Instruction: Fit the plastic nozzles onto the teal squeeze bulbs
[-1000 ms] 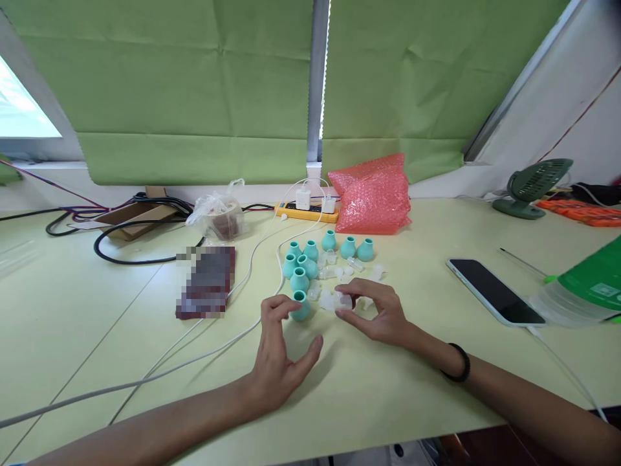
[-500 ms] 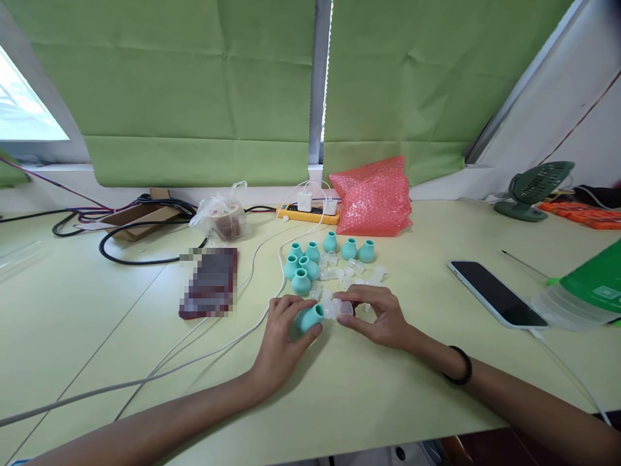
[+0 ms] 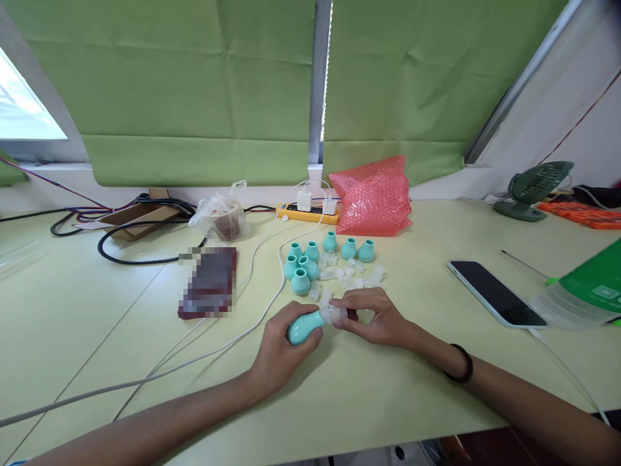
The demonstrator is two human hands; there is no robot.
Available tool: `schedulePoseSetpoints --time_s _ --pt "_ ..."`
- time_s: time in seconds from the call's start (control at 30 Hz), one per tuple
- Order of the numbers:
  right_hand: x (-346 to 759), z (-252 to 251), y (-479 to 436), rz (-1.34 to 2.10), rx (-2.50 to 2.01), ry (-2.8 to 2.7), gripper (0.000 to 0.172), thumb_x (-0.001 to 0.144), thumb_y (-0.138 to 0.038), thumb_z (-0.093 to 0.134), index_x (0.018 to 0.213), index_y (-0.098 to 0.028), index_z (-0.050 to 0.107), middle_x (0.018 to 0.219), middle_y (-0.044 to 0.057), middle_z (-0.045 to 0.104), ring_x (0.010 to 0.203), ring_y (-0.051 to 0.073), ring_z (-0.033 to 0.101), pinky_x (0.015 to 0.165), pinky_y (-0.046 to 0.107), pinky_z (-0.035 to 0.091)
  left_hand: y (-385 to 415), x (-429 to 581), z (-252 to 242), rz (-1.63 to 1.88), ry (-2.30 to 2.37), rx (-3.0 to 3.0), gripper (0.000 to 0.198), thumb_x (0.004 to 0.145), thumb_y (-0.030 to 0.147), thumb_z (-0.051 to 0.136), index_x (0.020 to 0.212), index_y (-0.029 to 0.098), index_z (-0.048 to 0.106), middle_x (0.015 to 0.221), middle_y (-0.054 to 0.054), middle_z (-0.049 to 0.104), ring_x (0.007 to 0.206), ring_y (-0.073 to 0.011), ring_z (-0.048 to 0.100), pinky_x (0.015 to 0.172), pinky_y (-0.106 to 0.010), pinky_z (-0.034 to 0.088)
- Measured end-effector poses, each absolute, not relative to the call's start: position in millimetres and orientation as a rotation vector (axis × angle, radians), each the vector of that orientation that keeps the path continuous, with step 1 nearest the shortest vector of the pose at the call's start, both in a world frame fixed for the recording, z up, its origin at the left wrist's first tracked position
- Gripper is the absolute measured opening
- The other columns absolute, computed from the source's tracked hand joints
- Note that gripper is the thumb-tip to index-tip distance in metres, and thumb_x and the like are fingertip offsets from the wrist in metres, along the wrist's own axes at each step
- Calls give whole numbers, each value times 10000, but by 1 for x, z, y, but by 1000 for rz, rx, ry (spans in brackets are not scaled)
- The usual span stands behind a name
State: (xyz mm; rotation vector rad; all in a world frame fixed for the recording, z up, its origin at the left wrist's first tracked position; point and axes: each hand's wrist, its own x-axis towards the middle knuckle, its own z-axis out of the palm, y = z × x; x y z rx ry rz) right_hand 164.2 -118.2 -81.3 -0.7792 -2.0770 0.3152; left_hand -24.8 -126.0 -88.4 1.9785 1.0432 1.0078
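My left hand is closed around a teal rubber bulb, held on its side just above the table. My right hand pinches a small clear plastic piece whose end meets the bulb's neck. Behind my hands stand several more teal bulbs and a scatter of clear plastic pieces on the pale green table. A black band circles my right wrist.
A phone lies at the right beside a green-topped packet. A dark red wallet-like item lies at the left, with white cables crossing the table. Behind are a pink bubble-wrap bag, a yellow power strip, a plastic bag, a cardboard piece and a green fan.
My left hand closed on a teal bulb, lifted it, tipped it sideways and drew it nearer. My right hand brought the clear piece against the bulb's neck.
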Motion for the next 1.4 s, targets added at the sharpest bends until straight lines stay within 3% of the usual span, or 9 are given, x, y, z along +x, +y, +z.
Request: schedulePoseSetpoints --time_s 0.47,0.63,0.83,1.4 --pt "165 -86 -120 426 -828 -2193 217 732 -304 555 820 -122 634 502 4 534 423 67 424 450 190 378 -123 -25 -90 912 1099 2040 174 652 206 602 824 178 595 755 -10 588 695 -148 552 639 -255 439" --pt "162 -83 -122 713 -977 -2131 269 753 -351 513 759 -122 653 541 19 568 448 69 431 416 176 359 -125 -26 -89 938 1074 2126 167 665 212 587 830 190 596 738 -6 573 692 -147 548 626 -247 431" --pt "160 -83 -123 1107 -1149 -1960 338 725 -405 519 660 -98 644 433 -21 450 398 46 347 355 161 282 -126 -27 -91 914 1056 2211 179 690 222 570 867 196 580 752 -13 563 694 -150 539 621 -255 428" --pt "159 -79 -121 1540 -1231 -1771 364 663 -395 583 460 -115 471 390 -42 421 312 19 339 296 133 235 -128 -27 -93 842 994 2343 199 715 212 544 906 157 563 777 -40 539 697 -148 539 620 -249 441"
